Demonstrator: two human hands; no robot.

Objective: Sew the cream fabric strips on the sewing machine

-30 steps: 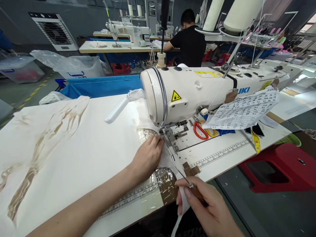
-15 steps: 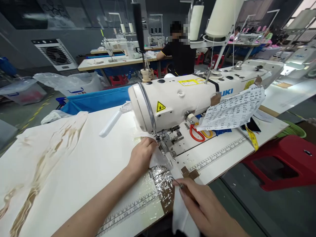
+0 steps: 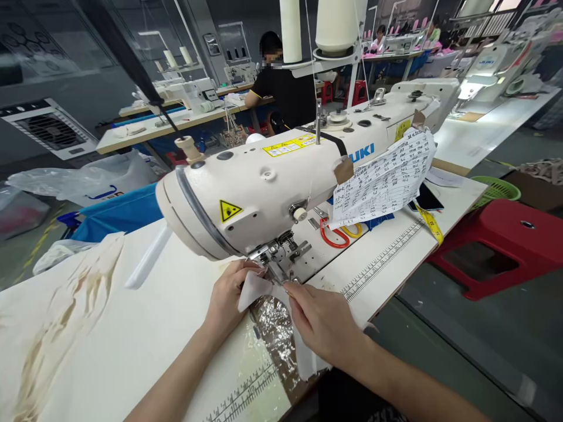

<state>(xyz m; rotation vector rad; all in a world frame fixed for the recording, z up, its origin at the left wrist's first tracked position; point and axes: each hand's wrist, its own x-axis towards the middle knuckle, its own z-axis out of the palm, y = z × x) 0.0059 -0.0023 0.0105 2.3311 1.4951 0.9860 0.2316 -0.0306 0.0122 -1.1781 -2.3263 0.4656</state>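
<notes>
In the head view, my left hand (image 3: 229, 293) is closed on a piece of white fabric (image 3: 254, 289) just in front of the needle area of a white sewing machine (image 3: 246, 181). My right hand (image 3: 323, 319) is closed in a pinch beside the metal presser-foot parts (image 3: 276, 271). The thin metal tool seen in its fingers earlier is now almost wholly hidden. A white fabric strip (image 3: 304, 356) hangs below the right fingers toward the table's front edge. Shiny clear film (image 3: 275, 328) over a brown patch lies between my hands.
Handwritten paper (image 3: 382, 184) is taped to the machine. Red-handled scissors (image 3: 333, 235), a phone (image 3: 428, 198) and a yellow tape measure (image 3: 431, 225) lie to the right. Beige fabric (image 3: 65, 316) spreads on the left. A red stool (image 3: 505, 246) stands at right; another person (image 3: 288, 94) sits behind.
My right hand has moved up and forward to the presser foot, close to my left hand. The fabric edge by my left hand now stands folded up. The view has shifted.
</notes>
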